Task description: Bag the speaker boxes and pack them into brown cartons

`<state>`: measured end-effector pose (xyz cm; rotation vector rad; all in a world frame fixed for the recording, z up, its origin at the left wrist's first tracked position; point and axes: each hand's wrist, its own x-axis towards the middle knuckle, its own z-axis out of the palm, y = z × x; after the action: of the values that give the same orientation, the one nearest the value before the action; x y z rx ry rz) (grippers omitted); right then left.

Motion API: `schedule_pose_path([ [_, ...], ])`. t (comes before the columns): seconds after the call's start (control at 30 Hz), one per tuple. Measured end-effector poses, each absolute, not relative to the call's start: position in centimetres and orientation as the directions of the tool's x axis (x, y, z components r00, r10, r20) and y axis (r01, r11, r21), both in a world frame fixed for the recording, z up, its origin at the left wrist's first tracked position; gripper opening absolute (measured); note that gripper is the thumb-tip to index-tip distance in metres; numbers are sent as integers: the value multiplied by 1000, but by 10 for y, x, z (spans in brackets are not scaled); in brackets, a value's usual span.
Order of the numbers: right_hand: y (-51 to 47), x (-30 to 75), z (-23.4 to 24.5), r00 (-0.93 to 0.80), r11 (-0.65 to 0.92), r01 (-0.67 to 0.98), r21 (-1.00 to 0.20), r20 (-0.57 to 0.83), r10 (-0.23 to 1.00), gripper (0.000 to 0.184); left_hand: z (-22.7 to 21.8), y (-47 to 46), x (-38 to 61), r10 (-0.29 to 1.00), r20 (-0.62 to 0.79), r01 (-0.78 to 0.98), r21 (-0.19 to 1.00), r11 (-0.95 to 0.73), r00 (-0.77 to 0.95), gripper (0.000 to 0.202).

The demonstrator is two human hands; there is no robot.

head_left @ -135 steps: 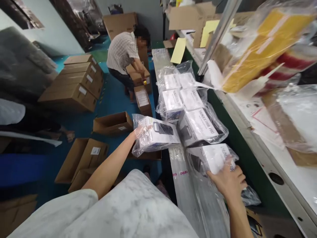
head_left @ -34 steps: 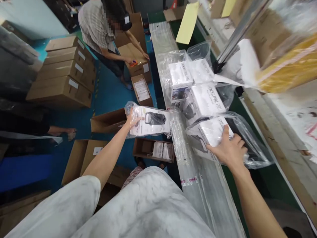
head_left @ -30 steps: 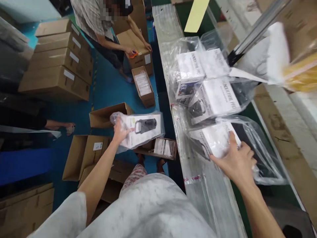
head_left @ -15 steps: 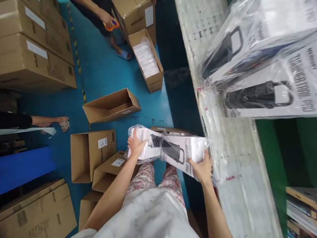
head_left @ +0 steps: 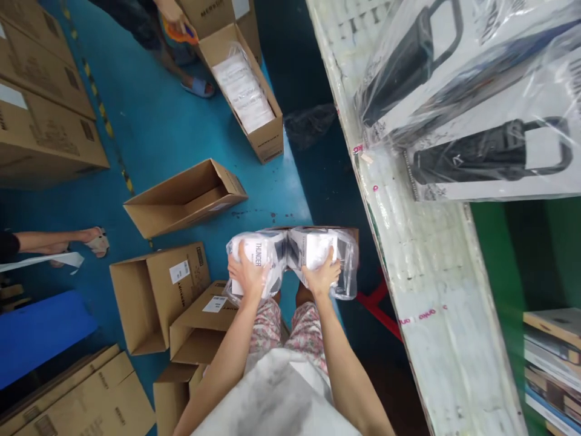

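Blue factory floor (head_left: 172,121) spreads between open cardboard cartons, leaving a clear lane beside the long table (head_left: 436,290) whose plastic-covered edge runs down the right. Below that edge, over the person's knees, the left hand (head_left: 249,274) grips one bagged white product box (head_left: 259,257) while the right hand (head_left: 321,275) clasps a second bagged box (head_left: 323,251), the two held touching side by side. An empty carton (head_left: 186,197) lies open just beyond them; another person's hand (head_left: 170,9) works at a carton farther off.
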<state>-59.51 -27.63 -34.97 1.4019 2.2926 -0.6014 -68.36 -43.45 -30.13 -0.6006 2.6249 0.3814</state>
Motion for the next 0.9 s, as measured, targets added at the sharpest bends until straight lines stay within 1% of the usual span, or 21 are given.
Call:
schedule_pose_path([
  [0.07,-283,-586,-373,-444,430,888,-164,-556,703,116,-313,-428,-665,-382,-401,-478,174,861,-833,101],
  [0.17,-291,-576,-405,-422,434,890,-141,-614,667,114,-338,-405,-643,-393,-342,-467,170,867,-854,93],
  [0.27,-304,-574,-427,-397,433,894,-113,-646,652,105,-373,-383,-636,-397,-312,-456,145,878,-863,88],
  [0.4,-320,-583,-453,-355,398,912,-101,-682,640,97,-434,-369,-641,-421,-312,-472,111,874,-852,83],
  [0.5,-320,-593,-481,-358,369,919,-138,-684,636,90,-481,-366,-642,-431,-351,-487,88,869,-831,86],
  [0.57,-314,-598,-500,-388,365,912,-189,-687,614,88,-510,-366,-642,-436,-399,-501,70,862,-807,91],
  [0.6,-311,-600,-509,-422,377,897,-229,-694,583,88,-522,-366,-642,-433,-432,-504,60,862,-791,93],
  [0.7,-301,-597,-521,-538,433,830,-352,-712,452,79,-552,-366,-641,-353,-627,-465,16,885,-694,94],
  [0.73,-297,-593,-520,-565,449,810,-378,-708,424,73,-559,-365,-639,-310,-698,-442,11,897,-646,91],
  [0.8,-285,-578,-511,-594,472,788,-395,-691,412,62,-569,-360,-633,-222,-814,-417,28,908,-538,80],
  [0.87,-261,-557,-500,-600,493,785,-376,-662,449,56,-573,-356,-627,-146,-878,-424,70,903,-455,65],
  [0.9,-243,-544,-495,-583,500,798,-337,-644,496,56,-572,-357,-626,-108,-899,-428,94,899,-424,57],
])
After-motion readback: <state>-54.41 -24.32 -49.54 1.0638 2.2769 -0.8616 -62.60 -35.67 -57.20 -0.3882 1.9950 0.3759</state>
